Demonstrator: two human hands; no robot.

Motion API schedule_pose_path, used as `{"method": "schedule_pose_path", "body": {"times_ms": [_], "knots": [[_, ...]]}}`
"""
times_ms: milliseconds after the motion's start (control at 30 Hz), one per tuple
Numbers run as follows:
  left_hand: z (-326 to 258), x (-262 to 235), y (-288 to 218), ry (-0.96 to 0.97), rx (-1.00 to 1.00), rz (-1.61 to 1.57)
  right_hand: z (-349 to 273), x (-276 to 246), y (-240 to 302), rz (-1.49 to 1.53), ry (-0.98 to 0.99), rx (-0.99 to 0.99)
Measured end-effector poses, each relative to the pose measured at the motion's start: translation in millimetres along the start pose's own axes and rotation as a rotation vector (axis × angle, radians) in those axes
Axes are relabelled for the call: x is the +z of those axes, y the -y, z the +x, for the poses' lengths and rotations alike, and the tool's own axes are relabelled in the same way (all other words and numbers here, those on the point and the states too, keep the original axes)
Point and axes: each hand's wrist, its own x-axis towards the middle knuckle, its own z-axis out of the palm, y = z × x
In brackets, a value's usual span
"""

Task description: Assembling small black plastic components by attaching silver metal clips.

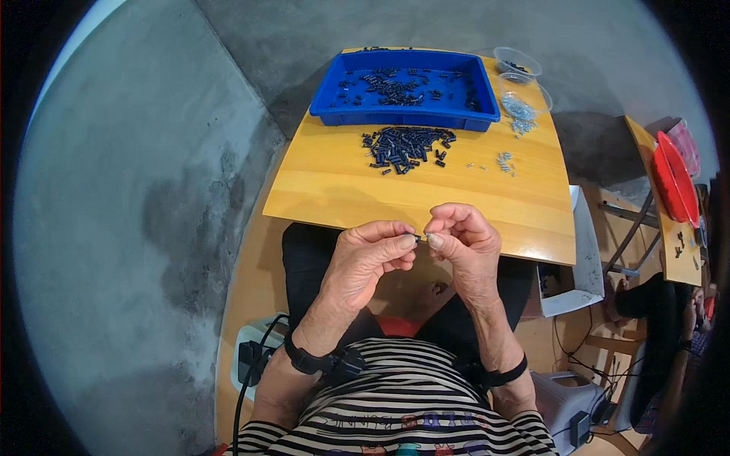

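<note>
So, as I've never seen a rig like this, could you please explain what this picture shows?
No machine here: these are a person's bare hands, seen by a fisheye camera worn on the head, so straight edges bend. The left hand pinches a small black part; the right hand seems to pinch a tiny silvery piece, too small to make out. On the yellow table stand a blue tray holding black parts and, to its right, two clear bowls. In front lie a heap of black parts and loose silvery pieces.
</note>
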Motion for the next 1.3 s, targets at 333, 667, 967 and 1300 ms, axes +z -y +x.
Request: {"method": "schedule_pose_path", "body": {"times_ms": [333,667,967,1300], "knots": [[-7.4,1.0,1.5,0.002,0.008,0.002,-10.6,5.5,-1.0,-0.359,0.011,-0.31],[-13.3,-0.1,1.9,0.046,0.001,0.012,-13.1,9.8,12.2,-0.778,0.019,-0.665],[-17.2,2.1,-0.3,0.039,0.01,0.04,-16.9,11.6,13.7,-0.821,-0.003,-0.702],[-18.8,3.0,3.7,-0.012,0.029,0.04,-18.0,13.2,16.5,-0.877,0.027,-0.737]]}}
